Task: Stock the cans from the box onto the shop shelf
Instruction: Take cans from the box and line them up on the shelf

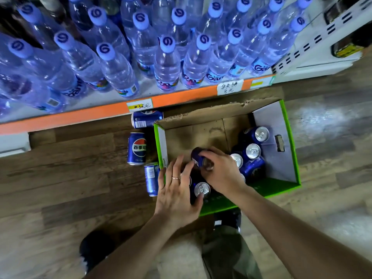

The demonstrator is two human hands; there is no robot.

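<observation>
- Gripping a blue can, the right hand holds it tilted inside the green-edged cardboard box, near the box's left wall.
- Left hand: fingers curled over an upright can at the box's near left corner, thumb on its rim.
- More cans cluster toward the box's right wall.
- Three cans lie on the wooden floor, just left of the box.
- Shelf with orange edge carries water bottles.
</observation>
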